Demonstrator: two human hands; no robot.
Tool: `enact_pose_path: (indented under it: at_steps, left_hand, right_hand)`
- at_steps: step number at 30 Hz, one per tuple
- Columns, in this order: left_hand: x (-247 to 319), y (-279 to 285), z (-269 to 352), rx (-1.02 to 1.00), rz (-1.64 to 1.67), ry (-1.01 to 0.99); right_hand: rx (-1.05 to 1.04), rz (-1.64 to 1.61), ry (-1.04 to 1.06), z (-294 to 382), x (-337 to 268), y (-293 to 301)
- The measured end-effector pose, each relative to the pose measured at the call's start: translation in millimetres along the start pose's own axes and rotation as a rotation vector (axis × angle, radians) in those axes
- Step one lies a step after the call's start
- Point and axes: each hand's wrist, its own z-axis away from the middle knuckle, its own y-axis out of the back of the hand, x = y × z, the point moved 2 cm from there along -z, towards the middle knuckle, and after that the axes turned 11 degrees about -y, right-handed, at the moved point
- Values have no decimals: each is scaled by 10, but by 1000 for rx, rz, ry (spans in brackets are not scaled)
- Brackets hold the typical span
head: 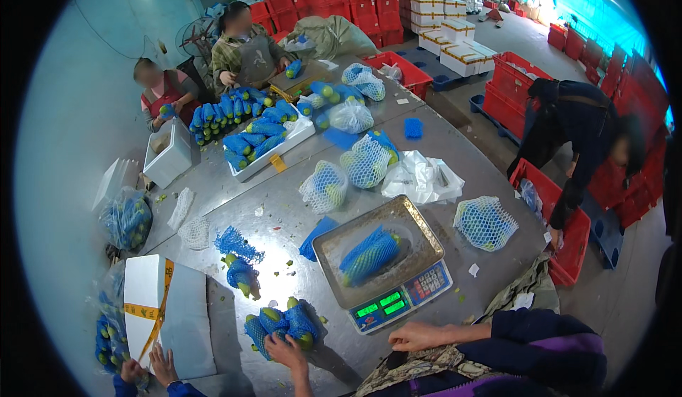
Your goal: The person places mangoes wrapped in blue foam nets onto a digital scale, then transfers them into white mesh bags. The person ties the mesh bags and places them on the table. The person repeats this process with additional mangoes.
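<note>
My left hand (285,350) rests with its fingers on several zucchini-like green vegetables in blue foam netting (274,325) on the metal table. My right hand (413,337) lies near the table's edge, its fingers curled, just below the digital scale (391,311); whether anything is in it cannot be told. On the scale's metal pan (330,247) lies a netted bundle of the same green vegetables (370,255). More netted vegetables (240,274) lie farther up the table, beside a loose piece of blue netting (237,242).
Another person's hands (162,364) touch a taped white foam box (184,317) at lower left. White-netted bundles (485,224) and plastic bags (421,178) lie around the scale. Two people stand across the table; another bends over a red crate (573,253) at right.
</note>
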Motion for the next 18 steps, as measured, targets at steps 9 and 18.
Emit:
enact_pose_path:
  at_steps: [9,18]
  left_hand:
    - [465,-122,-45,-129,-135,51]
    - [675,-165,-161,-335,-278,71]
  right_hand:
    - [15,65,6,16,-23,2]
    - [48,15,22,29,12,-62]
